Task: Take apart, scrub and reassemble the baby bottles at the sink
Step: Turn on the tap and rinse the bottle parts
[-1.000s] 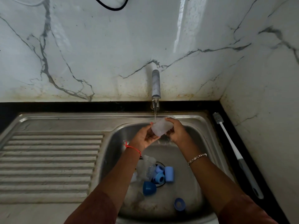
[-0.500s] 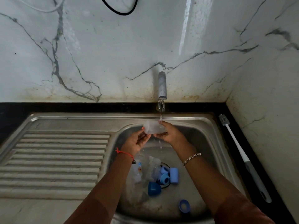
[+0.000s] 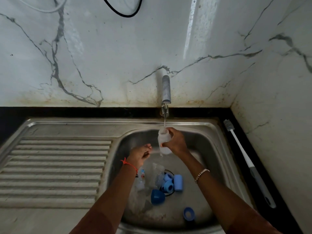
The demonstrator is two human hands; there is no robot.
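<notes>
On my feed, the right hand [image 3: 175, 142] grips a translucent plastic baby bottle body [image 3: 164, 143] upright over the stainless steel sink [image 3: 207, 130], its mouth under the thin stream from the grey metal tap [image 3: 166, 89]; the left hand [image 3: 141, 154] hangs just beside it, fingers loosely curled on nothing; I see blue plastic caps and collars [image 3: 168, 184] among clear bottles [image 3: 143, 181] round the drain; a white-handled bottle brush [image 3: 243, 152] lies on the black counter [image 3: 67, 112].
</notes>
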